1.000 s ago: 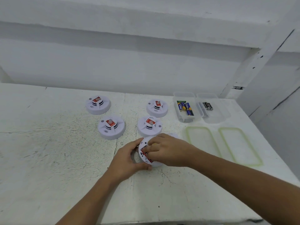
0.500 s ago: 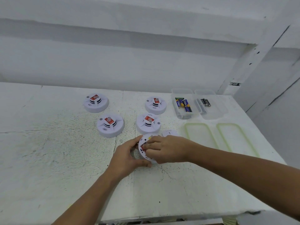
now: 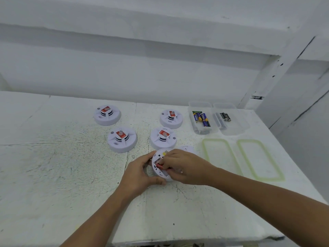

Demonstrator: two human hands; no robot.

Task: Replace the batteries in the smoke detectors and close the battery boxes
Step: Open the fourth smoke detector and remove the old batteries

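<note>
Four smoke detectors point(image 3: 163, 138) stand on the table point(image 3: 53, 166) behind the hands. The left hand point(image 3: 140, 173) grips a fifth detector point(image 3: 160, 165), tilted, while right fingers point(image 3: 168, 162) pinch a red battery point(image 3: 159, 165) inside. Two open boxes point(image 3: 202, 118) with batteries point(image 3: 204, 119) and two lids point(image 3: 220, 155) lie at right.

Scuffed white table point(image 3: 53, 175) against white wall point(image 3: 124, 68)

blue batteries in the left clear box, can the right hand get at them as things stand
Probably yes, once freed: the right hand is busy at the held smoke detector, but the box is lidless, and nothing stands between it and the blue batteries.
</note>
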